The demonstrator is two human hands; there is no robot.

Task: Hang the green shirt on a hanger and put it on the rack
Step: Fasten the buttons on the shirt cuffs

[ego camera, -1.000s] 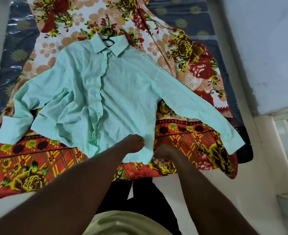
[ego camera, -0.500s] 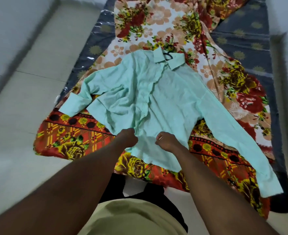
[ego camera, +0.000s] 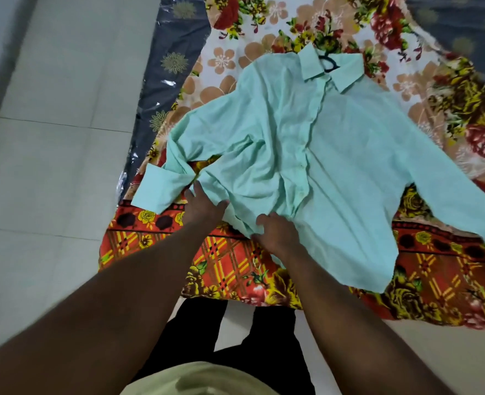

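The mint-green shirt [ego camera: 335, 155] lies front-up on a floral bedsheet [ego camera: 235, 61], with its sleeves spread out. A black hanger [ego camera: 329, 61] sits inside it; only the hook shows at the collar. My left hand [ego camera: 204, 206] rests with its fingers stretched out at the shirt's lower left edge, beside the left cuff [ego camera: 161, 192]. My right hand [ego camera: 275, 230] grips bunched fabric at the bottom hem near the button placket, and its fingertips are hidden in the folds.
The sheet covers a dark blue mattress [ego camera: 164, 89] on a pale tiled floor [ego camera: 50, 166]. An orange-red patterned border [ego camera: 235, 266] runs along the near edge. My dark trousers [ego camera: 235, 337] are below. No rack is in view.
Both hands have moved left along the hem, from the shirt's bottom middle to its lower left side. The left front is now more bunched, and the view has swung left.
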